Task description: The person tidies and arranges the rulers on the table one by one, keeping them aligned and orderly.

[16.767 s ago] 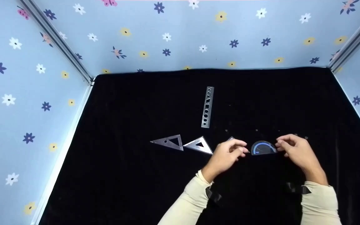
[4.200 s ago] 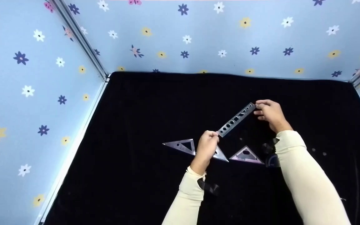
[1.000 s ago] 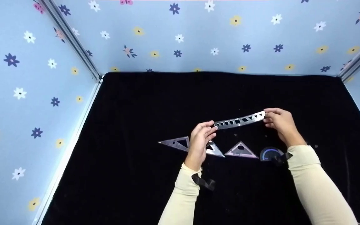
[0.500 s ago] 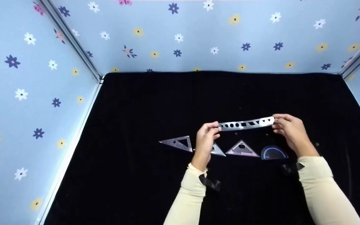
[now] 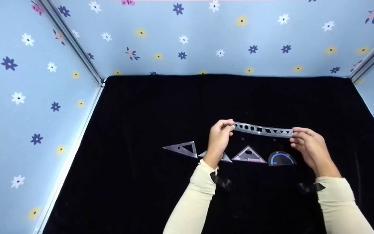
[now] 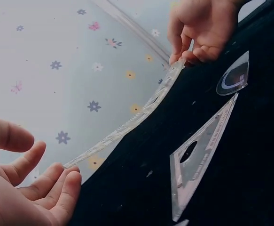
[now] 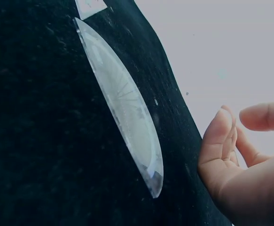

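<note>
I hold a clear stencil ruler with cut-out shapes above the black cloth, one end in each hand. My left hand pinches its left end and my right hand pinches its right end, which sits a little lower. In the left wrist view the ruler runs from my left hand's fingertips up to my right hand. The right wrist view shows my right hand's fingers beside the protractor.
On the black cloth below the ruler lies a row: a clear set square, a second one partly behind my left wrist, a third triangle, and a protractor. Flowered blue walls close three sides.
The ruler went from slanted to roughly level, and now its right end dips while its left end rises. Both hands drifted right and toward me, still holding the ends.
</note>
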`<action>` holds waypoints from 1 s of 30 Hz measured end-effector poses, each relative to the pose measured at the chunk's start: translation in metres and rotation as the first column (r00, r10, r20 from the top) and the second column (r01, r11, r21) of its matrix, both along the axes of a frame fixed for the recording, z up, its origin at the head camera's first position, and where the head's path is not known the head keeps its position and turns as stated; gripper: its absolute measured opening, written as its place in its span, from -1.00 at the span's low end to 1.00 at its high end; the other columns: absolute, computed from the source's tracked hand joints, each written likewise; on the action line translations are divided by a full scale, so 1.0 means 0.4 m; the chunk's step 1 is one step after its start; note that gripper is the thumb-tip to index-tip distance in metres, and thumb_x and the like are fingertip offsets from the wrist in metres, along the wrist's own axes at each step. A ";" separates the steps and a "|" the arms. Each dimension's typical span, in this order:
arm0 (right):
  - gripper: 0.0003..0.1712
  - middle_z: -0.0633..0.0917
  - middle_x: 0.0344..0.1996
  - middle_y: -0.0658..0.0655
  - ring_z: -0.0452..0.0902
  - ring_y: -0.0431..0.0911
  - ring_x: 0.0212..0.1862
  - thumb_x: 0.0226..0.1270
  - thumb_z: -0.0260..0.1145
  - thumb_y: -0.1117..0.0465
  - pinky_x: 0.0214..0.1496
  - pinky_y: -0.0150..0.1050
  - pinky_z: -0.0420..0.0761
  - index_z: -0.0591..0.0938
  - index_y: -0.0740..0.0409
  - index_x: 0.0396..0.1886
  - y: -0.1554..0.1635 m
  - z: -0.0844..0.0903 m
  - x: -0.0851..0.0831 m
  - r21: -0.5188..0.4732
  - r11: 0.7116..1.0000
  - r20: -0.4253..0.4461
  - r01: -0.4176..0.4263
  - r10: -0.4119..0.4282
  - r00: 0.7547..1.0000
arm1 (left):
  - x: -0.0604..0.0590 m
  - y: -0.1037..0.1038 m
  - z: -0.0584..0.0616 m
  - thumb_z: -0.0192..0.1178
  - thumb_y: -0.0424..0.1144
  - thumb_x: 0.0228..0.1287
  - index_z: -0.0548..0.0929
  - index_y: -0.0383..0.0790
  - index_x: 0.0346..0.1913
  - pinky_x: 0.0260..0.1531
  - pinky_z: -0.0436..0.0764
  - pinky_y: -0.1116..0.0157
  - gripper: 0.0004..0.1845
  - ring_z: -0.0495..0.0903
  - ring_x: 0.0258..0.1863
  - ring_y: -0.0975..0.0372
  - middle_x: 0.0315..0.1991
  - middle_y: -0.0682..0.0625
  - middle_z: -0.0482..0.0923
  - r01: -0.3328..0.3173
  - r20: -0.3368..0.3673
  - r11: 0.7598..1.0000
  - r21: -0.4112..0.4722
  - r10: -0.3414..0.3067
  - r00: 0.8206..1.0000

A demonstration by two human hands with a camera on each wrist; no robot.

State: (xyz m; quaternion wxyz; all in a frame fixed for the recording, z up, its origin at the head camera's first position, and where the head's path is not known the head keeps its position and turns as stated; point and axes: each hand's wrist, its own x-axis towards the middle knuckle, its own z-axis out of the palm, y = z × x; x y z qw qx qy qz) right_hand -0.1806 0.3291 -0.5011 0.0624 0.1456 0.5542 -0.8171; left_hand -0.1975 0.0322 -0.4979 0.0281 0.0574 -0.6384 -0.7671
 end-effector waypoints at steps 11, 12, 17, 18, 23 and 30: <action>-0.76 0.74 -0.29 0.14 0.70 -0.07 -0.30 0.48 0.12 0.44 -0.28 -0.27 0.68 0.73 0.28 -0.12 0.015 0.003 0.060 -0.124 0.992 -0.010 -0.022 0.021 1.000 | -0.052 0.012 0.016 0.21 -0.49 0.19 0.73 -0.46 -0.19 -0.17 0.66 0.23 -0.83 0.65 -0.27 0.24 -0.10 -0.07 0.73 0.030 -0.042 0.998 -0.047 -0.032 0.999; -0.76 0.74 -0.29 0.15 0.71 -0.06 -0.28 0.48 0.12 0.44 -0.26 -0.27 0.68 0.73 0.28 -0.12 0.014 0.003 0.065 -0.130 0.991 -0.009 -0.027 0.026 1.000 | -0.055 0.014 0.015 0.21 -0.50 0.20 0.73 -0.47 -0.19 -0.16 0.67 0.23 -0.83 0.65 -0.26 0.25 -0.10 -0.07 0.73 0.029 -0.044 0.999 -0.044 -0.031 0.999; -0.74 0.75 -0.26 0.19 0.73 -0.02 -0.22 0.49 0.11 0.44 -0.17 -0.23 0.69 0.72 0.28 -0.09 0.019 0.000 0.095 -0.153 0.987 -0.022 -0.042 0.039 0.999 | -0.066 0.035 0.013 0.20 -0.49 0.23 0.71 -0.48 -0.18 -0.14 0.65 0.32 -0.85 0.64 -0.20 0.32 -0.08 -0.11 0.72 0.035 -0.056 0.999 -0.031 -0.037 0.998; -0.74 0.74 -0.26 0.20 0.73 -0.01 -0.20 0.49 0.10 0.44 -0.16 -0.22 0.70 0.72 0.28 -0.07 0.020 -0.001 0.101 -0.157 0.986 -0.031 -0.047 0.043 0.999 | -0.068 0.041 0.013 0.20 -0.49 0.24 0.72 -0.47 -0.18 -0.13 0.65 0.34 -0.85 0.65 -0.20 0.32 -0.09 -0.11 0.72 0.035 -0.060 0.999 -0.033 -0.037 0.998; -0.71 0.74 -0.22 0.26 0.73 0.04 -0.14 0.51 0.05 0.46 -0.08 -0.16 0.70 0.70 0.32 -0.03 0.025 -0.011 0.132 -0.196 0.978 -0.069 -0.076 0.064 0.996 | -0.077 0.061 0.007 0.21 -0.47 0.24 0.74 -0.42 -0.21 -0.17 0.63 0.40 -0.86 0.64 -0.28 0.33 -0.20 -0.08 0.73 0.011 -0.064 0.997 -0.070 -0.015 0.998; -0.67 0.73 -0.18 0.28 0.72 0.06 -0.10 0.53 0.01 0.47 -0.05 -0.15 0.69 0.69 0.32 0.01 0.024 -0.012 0.159 -0.210 0.973 -0.097 -0.092 0.072 0.993 | -0.085 0.070 0.002 0.22 -0.45 0.25 0.77 -0.35 -0.25 -0.20 0.63 0.41 -0.87 0.64 -0.33 0.32 -0.28 -0.01 0.73 -0.003 -0.061 0.994 -0.112 -0.004 0.998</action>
